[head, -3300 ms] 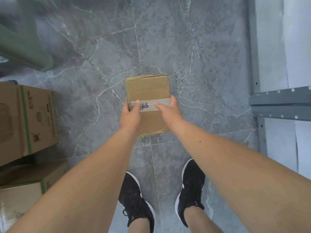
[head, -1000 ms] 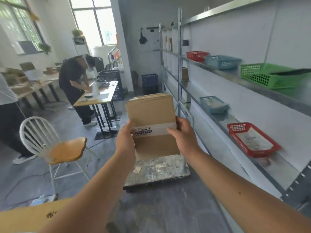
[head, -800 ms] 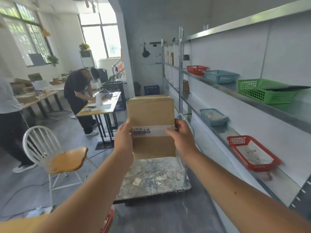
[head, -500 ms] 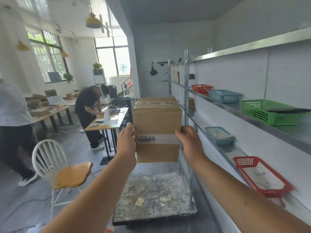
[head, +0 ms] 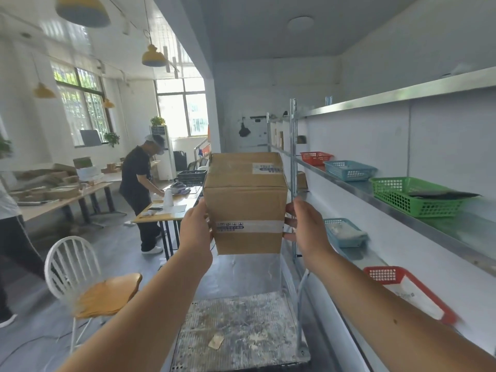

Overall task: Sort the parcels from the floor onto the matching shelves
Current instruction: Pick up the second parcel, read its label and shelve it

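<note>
I hold a brown cardboard parcel [head: 245, 202] at chest height between both hands, with a white tape strip and a printed label across its near face and another label on top. My left hand [head: 194, 229] grips its left side and my right hand [head: 304, 226] grips its right side. To the right run metal shelves [head: 381, 194]. The upper shelf carries a red basket [head: 315, 157], a blue basket [head: 349, 170] and a green basket [head: 410, 196]. The lower shelf carries a blue basket [head: 345, 232] and a red basket [head: 408, 291].
A dirty metal platform cart [head: 239, 328] stands on the floor just ahead below the parcel. A white chair with a wooden seat [head: 88, 280] is at the left. A person in black [head: 139, 189] bends over a table [head: 171, 208]. Another person [head: 10, 237] stands at the far left.
I have stood up from the floor with the parcel and my view has risen to the room and shelves. The parcel has tilted so its top face now shows.
</note>
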The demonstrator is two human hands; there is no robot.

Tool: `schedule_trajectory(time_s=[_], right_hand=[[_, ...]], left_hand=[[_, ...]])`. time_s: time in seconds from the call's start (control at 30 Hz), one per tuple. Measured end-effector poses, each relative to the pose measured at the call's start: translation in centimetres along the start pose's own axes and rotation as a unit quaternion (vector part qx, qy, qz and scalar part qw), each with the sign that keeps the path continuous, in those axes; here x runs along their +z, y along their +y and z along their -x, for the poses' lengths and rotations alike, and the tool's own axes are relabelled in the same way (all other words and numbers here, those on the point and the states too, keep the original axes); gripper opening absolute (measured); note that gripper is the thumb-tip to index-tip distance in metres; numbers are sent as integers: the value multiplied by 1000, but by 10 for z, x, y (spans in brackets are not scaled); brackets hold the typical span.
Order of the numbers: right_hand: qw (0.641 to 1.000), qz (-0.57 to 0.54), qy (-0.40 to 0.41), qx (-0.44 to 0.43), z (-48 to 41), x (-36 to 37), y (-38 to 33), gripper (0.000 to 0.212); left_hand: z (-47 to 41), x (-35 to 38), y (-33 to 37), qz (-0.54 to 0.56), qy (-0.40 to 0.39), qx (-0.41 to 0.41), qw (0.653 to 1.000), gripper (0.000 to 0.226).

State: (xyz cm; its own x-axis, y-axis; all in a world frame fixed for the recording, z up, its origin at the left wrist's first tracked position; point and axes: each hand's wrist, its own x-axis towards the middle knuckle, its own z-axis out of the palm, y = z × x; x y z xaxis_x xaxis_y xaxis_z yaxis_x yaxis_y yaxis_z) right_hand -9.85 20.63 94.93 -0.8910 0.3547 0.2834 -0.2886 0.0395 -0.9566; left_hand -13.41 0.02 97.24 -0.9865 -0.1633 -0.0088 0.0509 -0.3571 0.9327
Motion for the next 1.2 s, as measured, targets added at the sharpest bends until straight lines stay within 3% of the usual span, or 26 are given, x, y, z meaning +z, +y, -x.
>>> schedule_trajectory(time_s=[0.33, 0.47, 0.57, 0.63, 0.73, 1.2], right_hand=[[1000, -24, -4, 8, 5, -14, -13, 39], [998, -47, 3, 29, 1, -20, -10, 40], [997, -64, 11, 39, 3, -26, -11, 51], [996, -69, 18, 44, 3, -29, -12, 55], [997, -64, 17, 44, 5, -34, -12, 53], [996, -85, 35, 8, 7, -41, 0, 51]], left_hand=[[18, 9, -6, 13, 2, -13, 1000, 29], [27, 12, -10, -51, -3, -6, 999, 33], [32, 12, -16, -61, -31, 14, 998, 52], [32, 12, -18, -52, -38, 17, 998, 41], [32, 15, -20, -40, -46, 12, 998, 47], [44, 11, -25, -16, -28, 8, 999, 35]])
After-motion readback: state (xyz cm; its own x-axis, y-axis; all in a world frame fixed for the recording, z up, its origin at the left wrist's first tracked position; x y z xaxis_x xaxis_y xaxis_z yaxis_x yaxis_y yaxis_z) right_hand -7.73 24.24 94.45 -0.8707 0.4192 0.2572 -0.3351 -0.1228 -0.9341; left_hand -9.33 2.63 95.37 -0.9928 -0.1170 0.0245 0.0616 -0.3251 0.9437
